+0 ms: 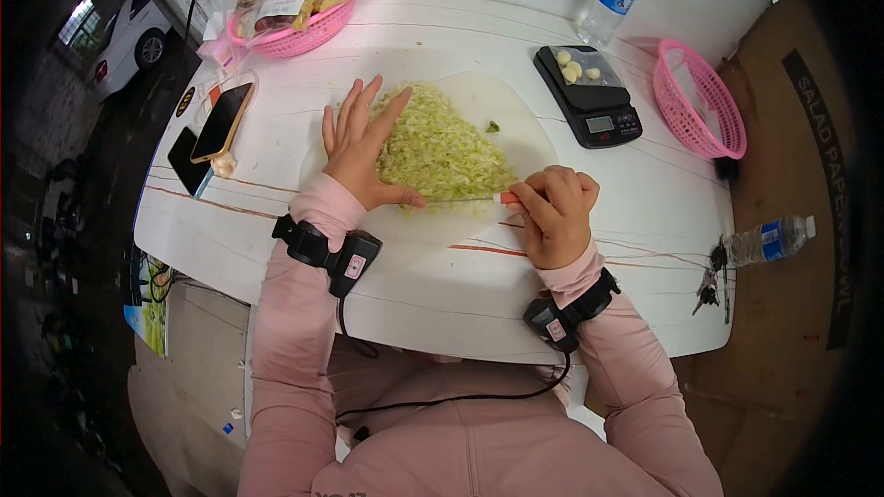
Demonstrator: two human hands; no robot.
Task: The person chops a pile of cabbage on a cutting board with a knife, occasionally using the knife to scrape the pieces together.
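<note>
A heap of finely chopped pale green vegetable (442, 143) covers much of a whitish translucent cutting board (520, 120). My left hand (359, 143) lies against the heap's left side with its fingers spread; the thumb reaches along the near edge. In my right hand (557, 212) is the red handle of a knife (465, 200), gripped with the fingers curled round it. The thin blade points left along the heap's near edge, its tip close to my left thumb. A small dark green scrap (493, 127) rests on the board to the right.
A black kitchen scale (599, 115) bears a bag of garlic cloves. Pink baskets (308, 37) stand at the back left and right. Two phones (224, 121) lie left; water bottles (608, 5) and keys (709, 281) are on the right. A cardboard box (783, 175) borders the table.
</note>
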